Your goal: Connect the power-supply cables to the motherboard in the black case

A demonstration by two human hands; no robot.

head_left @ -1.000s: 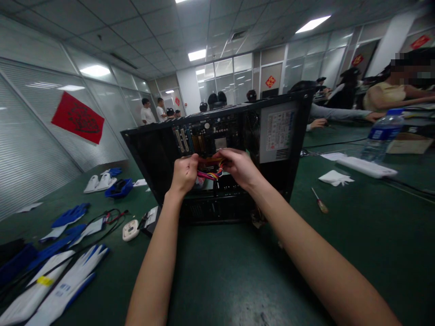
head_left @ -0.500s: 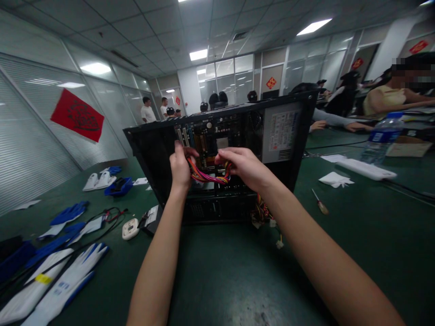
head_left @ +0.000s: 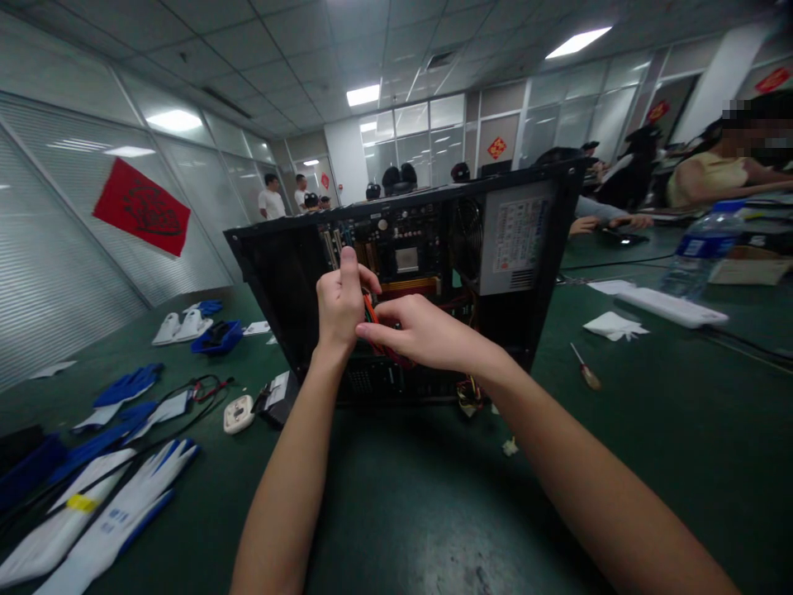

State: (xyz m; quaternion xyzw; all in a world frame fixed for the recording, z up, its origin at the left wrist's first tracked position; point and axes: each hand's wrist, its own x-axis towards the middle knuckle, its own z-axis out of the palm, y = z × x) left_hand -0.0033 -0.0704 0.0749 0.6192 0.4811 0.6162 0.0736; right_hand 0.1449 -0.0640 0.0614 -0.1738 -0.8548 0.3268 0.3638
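An open black computer case [head_left: 263, 273] stands on the green table in front of me. Inside it show a motherboard [head_left: 415, 223], a fan [head_left: 466, 233] and a power supply [head_left: 511, 240] with a printed label. My left hand [head_left: 344, 306] is closed around a bundle of coloured power cables [head_left: 370, 307], its thumb pointing up. Against it, my right hand [head_left: 424, 330] pinches the same bundle from the right. My fingers hide most of the bundle. More cables [head_left: 469, 397] hang out at the lower edge of the case, and a white connector [head_left: 510, 447] lies on the table.
White and blue work gloves [head_left: 124, 512] lie at the left, near a white rounded case [head_left: 239, 414] and a black box [head_left: 278, 401]. To the right are a screwdriver [head_left: 586, 368], a crumpled tissue [head_left: 614, 326], a power strip [head_left: 672, 307] and a water bottle [head_left: 703, 248]. Other people sit beyond.
My right hand has moved left and slightly down, up against my left hand. The cable loop that stretched between my hands is now gathered and mostly covered by them.
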